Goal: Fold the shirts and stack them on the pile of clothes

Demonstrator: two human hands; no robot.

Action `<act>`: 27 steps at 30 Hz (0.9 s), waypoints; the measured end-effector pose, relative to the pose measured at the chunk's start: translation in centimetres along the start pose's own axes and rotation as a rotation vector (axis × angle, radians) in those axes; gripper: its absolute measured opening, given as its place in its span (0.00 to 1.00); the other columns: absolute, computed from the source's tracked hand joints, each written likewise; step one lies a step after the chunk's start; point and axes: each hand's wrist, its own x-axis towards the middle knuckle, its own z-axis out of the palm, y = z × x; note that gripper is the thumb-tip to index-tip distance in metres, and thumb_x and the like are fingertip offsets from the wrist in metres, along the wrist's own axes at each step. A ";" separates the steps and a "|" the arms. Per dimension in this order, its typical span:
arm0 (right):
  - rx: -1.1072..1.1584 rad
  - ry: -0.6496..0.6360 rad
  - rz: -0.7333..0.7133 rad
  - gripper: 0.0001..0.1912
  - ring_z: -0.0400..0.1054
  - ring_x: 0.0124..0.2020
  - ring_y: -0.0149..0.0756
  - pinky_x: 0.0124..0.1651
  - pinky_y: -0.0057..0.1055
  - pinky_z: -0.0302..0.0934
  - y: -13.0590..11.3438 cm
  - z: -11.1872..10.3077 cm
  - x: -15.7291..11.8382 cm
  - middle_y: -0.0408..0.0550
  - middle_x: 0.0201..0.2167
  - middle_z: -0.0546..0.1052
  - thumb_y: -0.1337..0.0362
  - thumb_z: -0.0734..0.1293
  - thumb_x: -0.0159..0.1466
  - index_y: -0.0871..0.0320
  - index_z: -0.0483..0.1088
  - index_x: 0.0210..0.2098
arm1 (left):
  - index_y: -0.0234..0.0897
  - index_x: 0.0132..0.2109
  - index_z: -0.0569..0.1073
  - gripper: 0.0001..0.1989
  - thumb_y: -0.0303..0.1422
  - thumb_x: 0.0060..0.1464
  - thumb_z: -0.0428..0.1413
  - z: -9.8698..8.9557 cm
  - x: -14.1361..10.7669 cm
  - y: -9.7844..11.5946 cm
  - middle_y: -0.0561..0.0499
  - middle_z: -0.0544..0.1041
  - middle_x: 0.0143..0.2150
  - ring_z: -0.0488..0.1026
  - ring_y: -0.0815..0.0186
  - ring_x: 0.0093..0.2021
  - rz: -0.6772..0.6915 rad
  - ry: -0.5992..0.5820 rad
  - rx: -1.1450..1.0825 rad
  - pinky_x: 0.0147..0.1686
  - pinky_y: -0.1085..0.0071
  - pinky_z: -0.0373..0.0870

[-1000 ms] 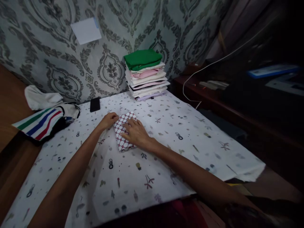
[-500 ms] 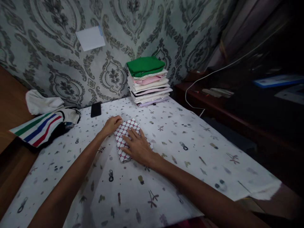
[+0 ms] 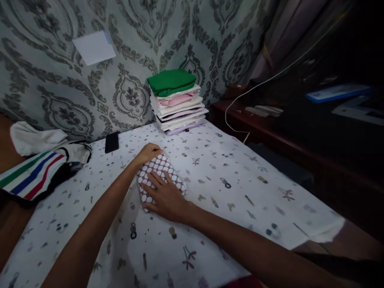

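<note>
A folded cloth (image 3: 159, 163) with a white and dark-red lattice pattern lies on the printed white sheet (image 3: 210, 224), in the middle of the view. My left hand (image 3: 148, 153) is closed at its far left corner, fingers curled over the edge; the fingertips are partly hidden. My right hand (image 3: 168, 198) lies flat across the near part of the cloth with its fingers spread, covering some of the pattern.
Behind stands a stack of folded clothes (image 3: 179, 111), topped by a green cloth (image 3: 172, 83). A black phone (image 3: 112, 142) rests near the wall. Striped fabric (image 3: 33, 174) is heaped at left. A white cable (image 3: 231, 108) hangs by a dark red table (image 3: 270, 140) at right.
My left hand has shifted right along the cloth's far edge. The right hand stays flat on the cloth, slightly nearer. The camera view has turned a little to the right.
</note>
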 end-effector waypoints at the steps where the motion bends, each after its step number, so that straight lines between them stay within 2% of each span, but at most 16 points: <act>1: 0.000 -0.002 -0.001 0.32 0.48 0.71 0.55 0.69 0.61 0.42 0.0 0.0 0.0 0.63 0.69 0.59 0.45 0.59 0.70 0.57 0.61 0.67 | 0.37 0.27 0.73 0.15 0.42 0.51 0.52 0.3 0.2 -0.2 0.54 0.72 0.23 0.67 0.65 0.27 -0.009 0.009 -0.014 0.31 0.70 0.63; 6: -0.010 -0.005 0.006 0.32 0.48 0.71 0.57 0.68 0.62 0.43 0.0 0.0 -0.1 0.63 0.69 0.59 0.45 0.59 0.70 0.57 0.62 0.66 | 0.36 0.28 0.74 0.13 0.40 0.52 0.52 1.7 0.7 -1.0 0.53 0.73 0.24 0.69 0.65 0.28 -0.039 0.063 -0.021 0.33 0.70 0.66; 10: 0.015 -0.017 0.004 0.31 0.47 0.72 0.57 0.69 0.62 0.41 -0.3 0.0 -0.1 0.64 0.69 0.59 0.47 0.61 0.69 0.58 0.62 0.65 | 0.37 0.30 0.73 0.11 0.39 0.53 0.54 1.4 0.1 -0.1 0.51 0.74 0.27 0.71 0.61 0.32 -0.050 0.101 0.031 0.37 0.67 0.67; 13: 0.103 -0.038 0.043 0.27 0.49 0.71 0.55 0.69 0.62 0.40 -0.1 -1.1 0.4 0.61 0.67 0.63 0.50 0.61 0.70 0.57 0.65 0.64 | 0.38 0.38 0.75 0.08 0.36 0.56 0.55 0.3 -1.9 1.2 0.46 0.78 0.39 0.71 0.54 0.45 -0.026 0.201 0.164 0.50 0.58 0.66; 15: 0.199 -0.024 0.096 0.21 0.59 0.66 0.51 0.68 0.60 0.45 0.5 -2.6 0.8 0.58 0.62 0.71 0.55 0.57 0.73 0.57 0.69 0.59 | 0.38 0.46 0.74 0.11 0.34 0.60 0.51 -0.3 -4.0 2.1 0.43 0.77 0.48 0.69 0.52 0.52 0.029 0.295 0.285 0.56 0.54 0.62; 17: 0.319 0.027 0.158 0.19 0.68 0.57 0.47 0.64 0.53 0.54 1.7 -4.5 0.9 0.55 0.53 0.77 0.61 0.54 0.73 0.58 0.74 0.53 | 0.38 0.55 0.71 0.16 0.35 0.65 0.47 -0.4 -6.5 2.7 0.42 0.75 0.54 0.68 0.53 0.57 0.104 0.331 0.334 0.59 0.55 0.61; 20: 0.479 0.182 0.248 0.18 0.72 0.50 0.43 0.54 0.41 0.64 3.7 -6.7 -0.5 0.50 0.47 0.79 0.63 0.55 0.71 0.57 0.76 0.48 | 0.38 0.62 0.66 0.21 0.40 0.67 0.45 0.5 -9.8 2.6 0.41 0.70 0.62 0.64 0.53 0.63 0.156 0.176 0.306 0.64 0.55 0.58; 23: 0.428 0.308 0.296 0.17 0.73 0.43 0.40 0.45 0.36 0.66 4.3 -7.3 -3.9 0.50 0.41 0.80 0.63 0.57 0.71 0.56 0.76 0.46 | 0.38 0.66 0.63 0.25 0.43 0.67 0.44 1.6 -11.5 2.2 0.41 0.64 0.69 0.58 0.51 0.69 0.087 0.026 0.313 0.68 0.50 0.50; 25: 0.263 0.315 0.258 0.16 0.71 0.37 0.39 0.39 0.34 0.65 3.8 -6.8 -6.5 0.51 0.37 0.78 0.63 0.56 0.71 0.57 0.76 0.44 | 0.39 0.68 0.61 0.26 0.43 0.69 0.41 1.9 -11.7 2.3 0.42 0.62 0.71 0.55 0.52 0.71 0.055 0.038 0.307 0.69 0.49 0.45; 27: 0.073 0.266 0.167 0.17 0.69 0.34 0.38 0.36 0.33 0.62 3.2 -6.0 -8.7 0.52 0.34 0.76 0.64 0.55 0.71 0.58 0.76 0.41 | 0.41 0.67 0.61 0.24 0.41 0.69 0.40 2.0 -11.7 3.2 0.44 0.63 0.70 0.56 0.54 0.70 0.074 0.071 0.282 0.69 0.51 0.46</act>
